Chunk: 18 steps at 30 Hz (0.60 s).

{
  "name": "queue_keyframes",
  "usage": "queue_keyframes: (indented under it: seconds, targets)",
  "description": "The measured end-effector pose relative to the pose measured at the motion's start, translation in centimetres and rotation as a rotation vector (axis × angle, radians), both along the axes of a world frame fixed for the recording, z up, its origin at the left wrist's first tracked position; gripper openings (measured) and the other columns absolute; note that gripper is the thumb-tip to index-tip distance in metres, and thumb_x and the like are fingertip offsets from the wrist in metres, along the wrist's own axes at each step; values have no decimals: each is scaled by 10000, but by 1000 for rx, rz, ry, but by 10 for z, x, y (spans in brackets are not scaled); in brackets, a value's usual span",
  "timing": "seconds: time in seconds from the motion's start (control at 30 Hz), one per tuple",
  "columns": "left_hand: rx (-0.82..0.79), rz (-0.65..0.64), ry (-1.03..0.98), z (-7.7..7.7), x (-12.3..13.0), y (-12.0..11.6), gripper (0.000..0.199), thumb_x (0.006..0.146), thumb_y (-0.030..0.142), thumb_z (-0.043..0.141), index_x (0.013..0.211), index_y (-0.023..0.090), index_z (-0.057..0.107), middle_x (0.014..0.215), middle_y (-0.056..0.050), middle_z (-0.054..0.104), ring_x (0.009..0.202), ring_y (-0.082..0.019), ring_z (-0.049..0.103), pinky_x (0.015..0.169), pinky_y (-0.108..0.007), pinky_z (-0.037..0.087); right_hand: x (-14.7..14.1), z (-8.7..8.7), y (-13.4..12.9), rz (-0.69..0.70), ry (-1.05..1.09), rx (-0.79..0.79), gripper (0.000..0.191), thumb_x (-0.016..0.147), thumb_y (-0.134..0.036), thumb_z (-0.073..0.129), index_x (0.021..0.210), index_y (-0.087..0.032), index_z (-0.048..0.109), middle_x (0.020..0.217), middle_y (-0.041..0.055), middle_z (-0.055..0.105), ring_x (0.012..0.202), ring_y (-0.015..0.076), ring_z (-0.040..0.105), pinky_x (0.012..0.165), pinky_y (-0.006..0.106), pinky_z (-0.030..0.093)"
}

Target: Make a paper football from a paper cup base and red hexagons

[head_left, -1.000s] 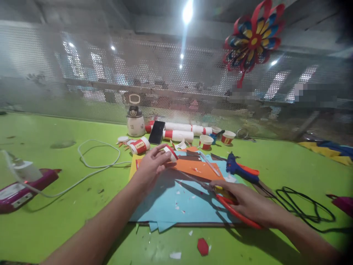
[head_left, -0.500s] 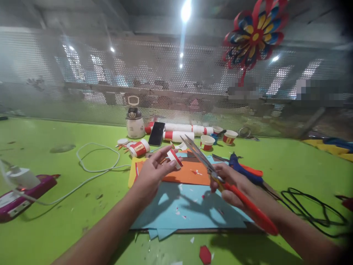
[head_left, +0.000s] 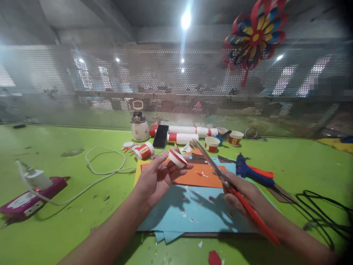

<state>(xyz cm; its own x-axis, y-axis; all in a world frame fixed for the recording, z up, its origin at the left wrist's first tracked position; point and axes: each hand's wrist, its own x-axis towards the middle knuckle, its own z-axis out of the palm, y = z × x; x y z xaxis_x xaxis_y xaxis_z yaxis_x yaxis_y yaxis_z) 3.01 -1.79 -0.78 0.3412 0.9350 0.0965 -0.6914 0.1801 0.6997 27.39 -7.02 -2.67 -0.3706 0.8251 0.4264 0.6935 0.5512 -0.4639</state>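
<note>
My left hand (head_left: 157,176) is turned palm up, with a short white paper cup piece with a red band (head_left: 177,158) held at its fingertips. In my right hand (head_left: 242,191) is a pair of scissors with red handles (head_left: 255,213). Their long blades point up and away, nearly together, to the right of the cup piece and apart from it. Below both hands lie blue paper sheets (head_left: 176,217) and an orange sheet (head_left: 187,179), strewn with small red and white scraps.
Behind the sheets are a phone (head_left: 161,136), white-and-red paper cups (head_left: 212,144), stacked cups (head_left: 183,138) and a bottle (head_left: 140,127). A blue glue gun (head_left: 253,172) lies right, with a black cable (head_left: 317,209). At left is a purple power strip (head_left: 52,187) with a white cord.
My left hand has rolled palm up and tilted the cup piece. The scissors have swung, and their blades look closer together. The whole view has shifted slightly.
</note>
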Motion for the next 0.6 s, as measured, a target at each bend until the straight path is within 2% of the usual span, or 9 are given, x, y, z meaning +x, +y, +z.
queue_keyframes:
  seconds: [0.13,0.27,0.37,0.47,0.6]
  targets:
    - [76,64,73,0,1,-1,249,862,205,602,1094,114,608,991,-146,725,924,-266,708,781,-308,585,-2,0,-4,4,-54,-14,218,922,-378,489,1078,-231,531,862,32,619,725,190,588,636,284,497]
    - [73,50,73,-1,2,-3,258,868,202,601,1107,105,621,1025,-151,717,892,-226,704,799,-332,588,-2,2,-10,6,-137,-54,341,902,-392,530,1203,-238,488,1038,78,640,875,222,640,740,324,546]
    - [53,41,34,-1,1,-2,238,875,205,593,1082,99,643,968,-130,724,830,-193,700,784,-333,595,-1,4,-14,-63,-230,23,440,879,-453,558,1249,-225,492,1173,132,620,1037,277,626,817,382,555]
    - [59,47,41,-1,1,-1,218,869,184,597,1067,104,645,949,-109,717,813,-173,687,769,-319,595,0,6,-16,-110,-311,118,487,856,-514,566,1220,-192,541,1136,166,647,976,303,661,720,382,589]
    - [74,70,92,-1,2,-2,247,846,154,623,1092,125,618,961,-95,710,835,-167,675,796,-331,581,-2,7,-16,-101,-344,197,493,858,-561,535,1166,-178,591,998,156,698,803,286,694,601,358,594]
